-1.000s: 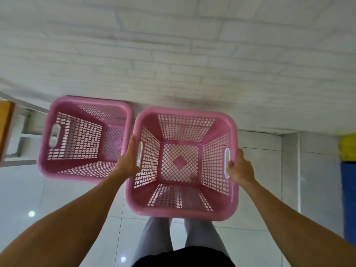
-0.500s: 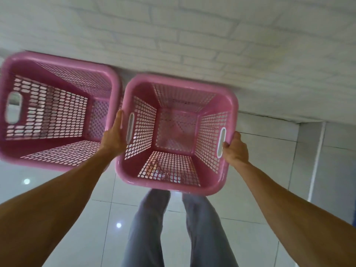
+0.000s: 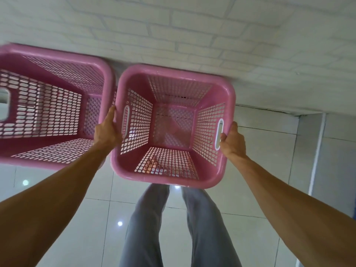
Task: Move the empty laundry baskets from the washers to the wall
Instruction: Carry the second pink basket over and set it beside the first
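Note:
I hold an empty pink laundry basket (image 3: pixel 169 176) by its two side handles. My left hand (image 3: pixel 107 131) grips the left handle from outside, and my right hand (image 3: pixel 232 142) has fingers hooked through the right handle slot. The basket's far rim is close to the white brick wall (image 3: pixel 192 31); whether it rests on the floor cannot be told. A second empty pink basket (image 3: pixel 57 162) stands right beside it on the left, against the same wall, partly cut off by the frame edge.
Glossy white floor tiles (image 3: pixel 77 218) spread below me, with my grey trouser legs (image 3: pixel 146 228) under the held basket. A grey panel with a white vertical strip (image 3: pixel 316 151) stands at the right.
The view has moved closer to the wall and both baskets look larger. The held basket has come down and levelled next to the left one. Both hands keep their grip.

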Demonstrator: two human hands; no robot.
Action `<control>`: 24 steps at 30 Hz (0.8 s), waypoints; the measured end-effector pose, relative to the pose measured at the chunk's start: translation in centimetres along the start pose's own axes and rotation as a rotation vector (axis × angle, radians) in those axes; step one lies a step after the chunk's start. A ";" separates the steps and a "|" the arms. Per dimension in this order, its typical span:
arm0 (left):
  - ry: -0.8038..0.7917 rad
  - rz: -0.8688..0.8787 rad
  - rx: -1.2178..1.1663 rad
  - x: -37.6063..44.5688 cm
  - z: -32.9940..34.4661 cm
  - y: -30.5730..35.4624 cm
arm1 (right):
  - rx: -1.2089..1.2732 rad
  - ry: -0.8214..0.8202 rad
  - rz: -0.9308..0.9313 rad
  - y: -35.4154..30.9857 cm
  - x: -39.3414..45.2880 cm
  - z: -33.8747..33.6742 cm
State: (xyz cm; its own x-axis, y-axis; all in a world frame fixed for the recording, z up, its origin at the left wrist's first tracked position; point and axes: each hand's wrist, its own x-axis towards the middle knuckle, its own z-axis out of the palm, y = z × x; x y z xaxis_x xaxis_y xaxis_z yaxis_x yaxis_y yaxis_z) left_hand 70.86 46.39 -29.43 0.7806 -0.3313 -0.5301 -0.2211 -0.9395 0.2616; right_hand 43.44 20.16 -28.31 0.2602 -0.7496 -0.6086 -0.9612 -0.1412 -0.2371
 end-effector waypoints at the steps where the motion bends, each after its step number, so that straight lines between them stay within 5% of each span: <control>1: -0.020 0.007 0.028 -0.1 -0.3 0.1 | -0.011 -0.030 0.012 0.1 0.1 -0.3; 16: -0.222 0.074 -0.062 -19.6 -4.3 11.3 | 0.007 -0.178 -0.117 0.9 -12.9 -6.4; 24: -0.360 0.493 0.221 -27.0 -5.0 16.1 | 0.111 -0.036 0.035 6.4 -20.6 -12.9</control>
State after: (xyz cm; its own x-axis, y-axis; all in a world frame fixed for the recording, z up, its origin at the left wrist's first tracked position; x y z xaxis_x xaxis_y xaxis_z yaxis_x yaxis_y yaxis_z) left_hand 49.16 40.59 -6.93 0.3205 -0.7006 -0.6375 -0.6481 -0.6530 0.3918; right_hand 30.72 26.34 -7.51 0.2320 -0.7291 -0.6439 -0.9541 -0.0415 -0.2967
